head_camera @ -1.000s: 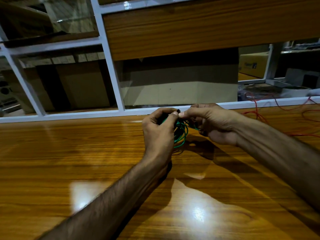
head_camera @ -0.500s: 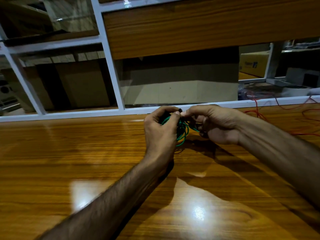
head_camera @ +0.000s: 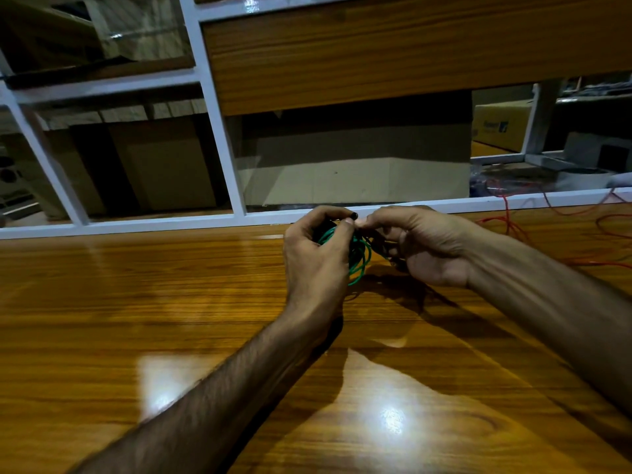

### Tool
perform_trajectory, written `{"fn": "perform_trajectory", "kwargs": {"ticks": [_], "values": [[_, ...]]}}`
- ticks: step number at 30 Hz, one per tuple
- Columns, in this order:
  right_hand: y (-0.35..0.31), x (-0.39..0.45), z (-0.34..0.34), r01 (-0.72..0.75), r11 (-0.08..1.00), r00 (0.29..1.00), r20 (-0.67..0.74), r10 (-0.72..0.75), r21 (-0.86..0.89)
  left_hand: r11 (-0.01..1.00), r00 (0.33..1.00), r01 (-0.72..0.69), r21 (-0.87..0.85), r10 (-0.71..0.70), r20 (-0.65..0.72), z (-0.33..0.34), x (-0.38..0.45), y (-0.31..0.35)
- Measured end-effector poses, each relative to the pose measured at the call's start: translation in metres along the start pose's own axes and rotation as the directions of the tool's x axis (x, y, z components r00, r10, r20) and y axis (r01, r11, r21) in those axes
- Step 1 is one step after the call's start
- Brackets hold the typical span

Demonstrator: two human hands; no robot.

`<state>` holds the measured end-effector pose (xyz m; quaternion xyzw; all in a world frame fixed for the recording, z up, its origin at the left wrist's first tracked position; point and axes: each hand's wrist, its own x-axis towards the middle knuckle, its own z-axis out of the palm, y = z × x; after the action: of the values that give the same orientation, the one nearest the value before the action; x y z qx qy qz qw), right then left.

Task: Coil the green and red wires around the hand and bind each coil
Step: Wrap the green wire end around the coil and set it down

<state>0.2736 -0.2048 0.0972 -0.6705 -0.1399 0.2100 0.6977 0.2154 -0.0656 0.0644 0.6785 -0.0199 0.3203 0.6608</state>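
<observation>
A small coil of green wire (head_camera: 359, 260) hangs between my two hands above the wooden table. My left hand (head_camera: 316, 261) is closed around the coil's left side, thumb and forefinger pinched at its top. My right hand (head_camera: 424, 248) meets it there, fingertips pinched on a dark bit at the top of the coil; what that bit is stays too small to tell. Much of the coil is hidden behind my left hand. The red wire (head_camera: 513, 227) lies loose and uncoiled on the table at the far right.
The glossy wooden table (head_camera: 171, 319) stretches wide in front. A white-framed glass partition (head_camera: 219, 131) stands along its far edge, with cardboard boxes (head_camera: 355, 165) behind it. Red wire loops trail off the right edge.
Both hands stay pinched at the top of the green coil. They have shifted only slightly; the coil hangs much as before.
</observation>
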Motion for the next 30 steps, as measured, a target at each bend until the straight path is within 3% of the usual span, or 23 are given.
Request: {"fn": "perform_trajectory", "kwargs": {"ticks": [11,18,30], "values": [[0.0010,0.0025,0.0010,0.173,0.984,0.983,-0.060,-0.174,-0.036,1.000,1.000,-0.014,-0.007,0.014,0.012,-0.0014,0.0021,-0.0010],[0.0007,0.0002,0.0007,0.191,0.978,0.980,-0.043,-0.195,-0.085,0.998,0.999,0.030,-0.051,-0.032,-0.044,0.0011,0.0032,-0.0028],[0.0016,0.0015,0.0009,0.167,0.985,0.983,-0.065,-0.171,-0.052,0.999,1.000,0.012,-0.036,-0.012,-0.007,-0.0006,0.0030,-0.0037]]}}
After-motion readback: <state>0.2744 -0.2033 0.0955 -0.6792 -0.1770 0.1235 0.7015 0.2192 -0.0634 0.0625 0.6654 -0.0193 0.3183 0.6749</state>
